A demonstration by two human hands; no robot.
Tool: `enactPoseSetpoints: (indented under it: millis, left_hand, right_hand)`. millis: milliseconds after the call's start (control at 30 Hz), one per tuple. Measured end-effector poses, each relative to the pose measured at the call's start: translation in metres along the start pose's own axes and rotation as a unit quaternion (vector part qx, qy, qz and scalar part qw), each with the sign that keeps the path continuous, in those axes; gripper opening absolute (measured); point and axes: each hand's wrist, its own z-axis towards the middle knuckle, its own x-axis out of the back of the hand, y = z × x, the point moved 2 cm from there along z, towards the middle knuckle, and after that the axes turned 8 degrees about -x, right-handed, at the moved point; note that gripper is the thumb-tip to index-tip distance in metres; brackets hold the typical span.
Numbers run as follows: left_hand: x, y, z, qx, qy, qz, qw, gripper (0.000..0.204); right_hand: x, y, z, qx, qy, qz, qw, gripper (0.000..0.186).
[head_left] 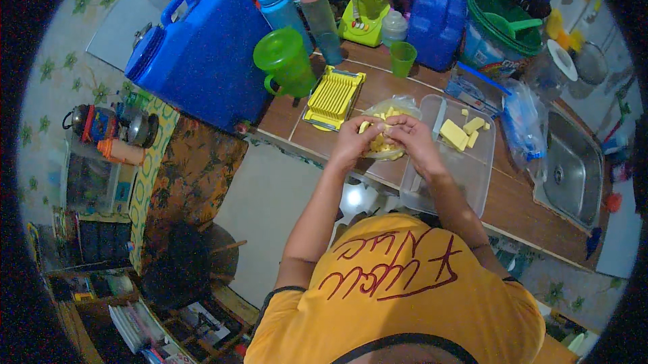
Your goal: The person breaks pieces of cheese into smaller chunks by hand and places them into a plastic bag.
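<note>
My left hand [352,140] and my right hand [413,136] meet at the fingertips over a clear plastic bag [398,104] of small pale-yellow pieces [386,150]. The fingers of both hands are pinched together, and whatever sits between them is too small and hidden to make out. Left of the bag lies a yellow slicer [334,99] with a row of parallel slots. To the right, a clear plastic container [482,178] holds a thick yellow block [454,134] and several smaller cut pieces that look like cheese or butter.
A green pitcher [287,60], a green cup [403,60] and two bottles stand behind the slicer. Large blue jugs [209,53] flank the back of the counter. Right of the container are a plastic bag [520,121] and a steel sink [574,168].
</note>
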Motion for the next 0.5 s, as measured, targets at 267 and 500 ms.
enactPoseSetpoints:
  millis: [267,500]
  left_hand:
    - [0.006,-0.004,0.000,0.044,-0.012,-0.080,0.996,0.017]
    - [0.012,-0.018,0.006,0.042,0.070,-0.031,0.996,0.018]
  right_hand:
    - [-0.004,0.002,0.001,-0.009,-0.025,0.045,0.999,0.020]
    - [0.002,0.007,0.004,-0.022,-0.016,0.068,0.997,0.024]
